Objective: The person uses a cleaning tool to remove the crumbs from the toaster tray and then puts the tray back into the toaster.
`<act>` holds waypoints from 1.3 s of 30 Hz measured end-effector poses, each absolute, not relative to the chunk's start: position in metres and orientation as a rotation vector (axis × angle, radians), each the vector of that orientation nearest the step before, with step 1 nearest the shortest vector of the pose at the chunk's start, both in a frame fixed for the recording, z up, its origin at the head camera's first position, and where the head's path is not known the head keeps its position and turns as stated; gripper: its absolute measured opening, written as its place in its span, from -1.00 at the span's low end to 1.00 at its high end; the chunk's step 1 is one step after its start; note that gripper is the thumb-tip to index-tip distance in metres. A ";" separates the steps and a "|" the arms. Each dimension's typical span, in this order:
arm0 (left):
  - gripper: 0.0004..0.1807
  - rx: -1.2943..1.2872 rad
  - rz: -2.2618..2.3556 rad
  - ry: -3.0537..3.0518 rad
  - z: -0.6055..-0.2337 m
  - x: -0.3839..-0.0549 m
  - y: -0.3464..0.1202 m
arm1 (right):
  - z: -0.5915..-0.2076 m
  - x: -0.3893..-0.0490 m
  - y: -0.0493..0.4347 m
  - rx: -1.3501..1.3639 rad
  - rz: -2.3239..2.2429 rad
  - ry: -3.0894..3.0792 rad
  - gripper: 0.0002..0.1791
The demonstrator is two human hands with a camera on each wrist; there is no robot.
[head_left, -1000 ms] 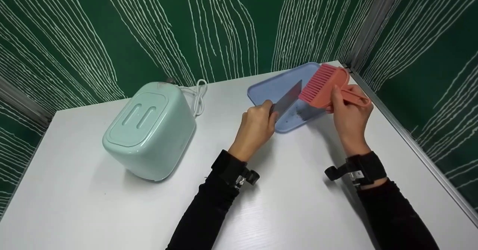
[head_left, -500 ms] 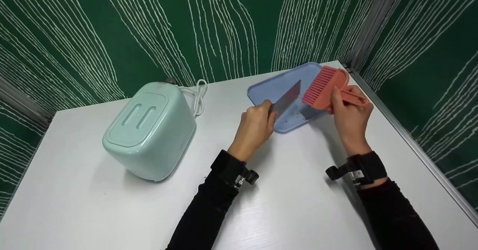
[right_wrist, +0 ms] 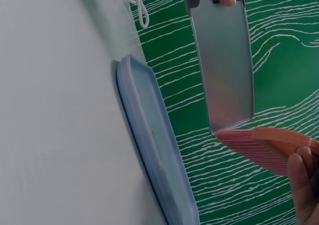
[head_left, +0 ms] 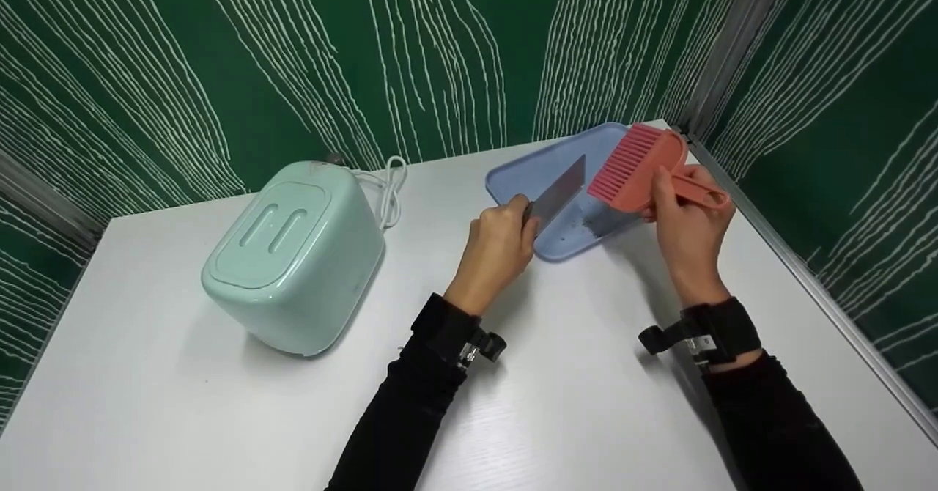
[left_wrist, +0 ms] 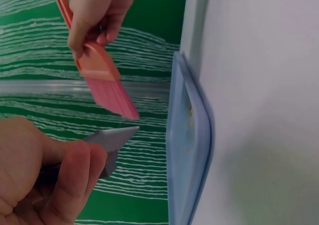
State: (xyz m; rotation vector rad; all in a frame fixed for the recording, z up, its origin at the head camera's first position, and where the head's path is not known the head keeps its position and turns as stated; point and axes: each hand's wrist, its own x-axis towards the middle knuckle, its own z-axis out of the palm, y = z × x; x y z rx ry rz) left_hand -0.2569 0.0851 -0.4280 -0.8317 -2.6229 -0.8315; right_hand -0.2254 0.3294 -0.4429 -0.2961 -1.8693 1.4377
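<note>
My left hand (head_left: 498, 238) grips the dark end of a thin metal crumb tray (head_left: 560, 189), which is tilted above a blue plastic tray (head_left: 513, 174). In my right hand (head_left: 687, 238) is an orange brush (head_left: 645, 176) with pink bristles, pinched near the base of its handle. In the right wrist view the bristle tips (right_wrist: 234, 138) appear at the far end of the crumb tray (right_wrist: 224, 65); I cannot tell whether they touch. Small crumbs (head_left: 586, 223) lie in the blue tray, below both hands.
A mint-green toaster (head_left: 293, 249) stands on the white table (head_left: 557, 403) to the left. Its white cord (head_left: 392, 194) lies bundled behind it. Green walls (head_left: 454, 58) with white streaks border the back and right of the table.
The left hand has shifted slightly left with the crumb tray. The brush dipped a little away from it at half a second ago and is now back up and to the left.
</note>
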 end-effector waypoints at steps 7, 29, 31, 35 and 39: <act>-0.83 -0.828 -0.870 -2.632 -0.428 -0.257 0.084 | -0.434 -0.221 0.319 -0.208 1.464 -1.824 -0.76; -0.82 -0.743 -1.441 -2.700 -0.428 -0.261 0.081 | -0.428 -0.213 0.303 0.168 1.610 -2.004 -0.80; -0.81 -0.737 -1.434 -2.705 -0.428 -0.261 0.081 | -0.428 -0.213 0.303 0.167 1.599 -2.014 -0.80; -0.80 -0.723 -1.427 -2.705 -0.428 -0.261 0.080 | -0.429 -0.214 0.304 0.159 1.562 -2.029 -0.80; -0.79 -0.722 -1.446 -2.688 -0.428 -0.261 0.080 | -0.431 -0.215 0.306 0.131 1.492 -2.043 -0.79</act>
